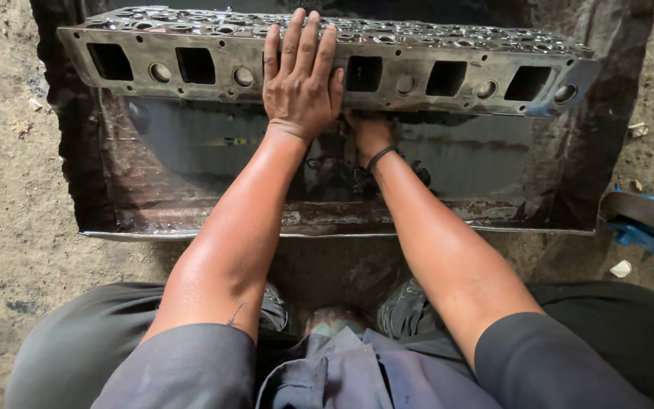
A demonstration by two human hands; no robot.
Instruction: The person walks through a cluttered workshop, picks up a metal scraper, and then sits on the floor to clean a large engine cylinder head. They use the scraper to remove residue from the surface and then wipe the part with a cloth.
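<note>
Nearest you, your knees and grey clothing sit at the tray's [327,227] front edge. Just beyond, your right hand [367,130] reaches under the long metal engine block [327,64]; its fingers are hidden, so you cannot tell whether it grips. Beside it and higher, your left hand [300,83] lies flat and spread on the block's side face, pressing rather than clasping. The block stands on edge in the dark liquid, wet and shiny, so I judge the washing partly done.

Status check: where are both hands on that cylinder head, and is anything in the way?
Left hand flat on cylinder head. Right hand underneath, fingers hidden. Head propped in oily metal tray. Nothing blocking.
</note>
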